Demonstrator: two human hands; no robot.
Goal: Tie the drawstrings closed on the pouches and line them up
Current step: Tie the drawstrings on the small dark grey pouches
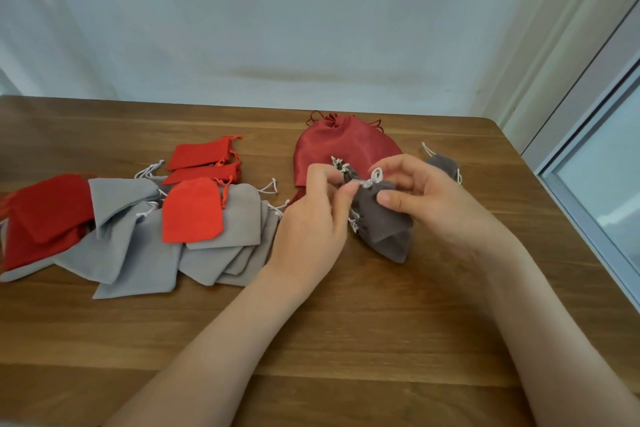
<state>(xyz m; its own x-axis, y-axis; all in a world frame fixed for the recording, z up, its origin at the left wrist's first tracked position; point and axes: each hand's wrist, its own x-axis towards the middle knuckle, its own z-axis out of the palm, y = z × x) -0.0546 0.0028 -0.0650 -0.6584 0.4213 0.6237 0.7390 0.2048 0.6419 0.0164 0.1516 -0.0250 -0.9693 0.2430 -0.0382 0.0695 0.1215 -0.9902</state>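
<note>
Light: soft, diffuse daylight, moderately bright, no hard highlights. The window (602, 191) at the right edge is the brightest area, pale and washed out. Bluish cast on the wall (242, 28).

Shadows: faint, soft-edged, on the table (346, 322) under the left hand (311, 218), right hand (433, 201) and dark grey pouch (384, 229). Mild sheen on the satin red pouch (339, 146).

Sharpness: soft overall; fingertips at the drawstring (375, 177) slightly smeared. Wide-angle bowing along the table's far edge; far left corner dimmer.
</note>
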